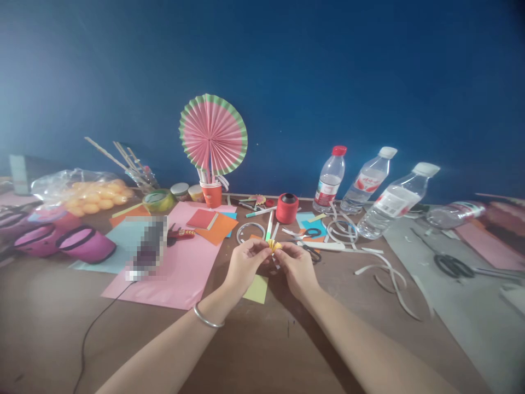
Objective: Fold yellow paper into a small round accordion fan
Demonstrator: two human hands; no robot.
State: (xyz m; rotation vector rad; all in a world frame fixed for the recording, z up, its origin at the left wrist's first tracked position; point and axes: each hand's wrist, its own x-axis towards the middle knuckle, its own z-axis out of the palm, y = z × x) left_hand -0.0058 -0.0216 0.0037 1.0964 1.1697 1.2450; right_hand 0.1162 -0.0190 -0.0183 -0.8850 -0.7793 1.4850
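Observation:
Above the middle of the table, a small pleated yellow paper (274,247) is pinched between both hands. My left hand (245,264) is closed, with thumb and fingertips on the paper's left side. On its right side my right hand (298,266) grips it, fingers bent together. A flat yellow-green paper sheet (257,289) lies on the table below my hands. Just behind them lie a white-and-green marker (269,225) and black-handled scissors (310,233). A red spool-like thing (287,208) stands behind the hands.
Pink paper (200,268) lies left under coloured sheets and a blurred-out device (147,249) with a cable. A pleated paper fan (213,134) stands in an orange cup (211,194). Several water bottles (330,180) and curled white strips (389,268) are at right.

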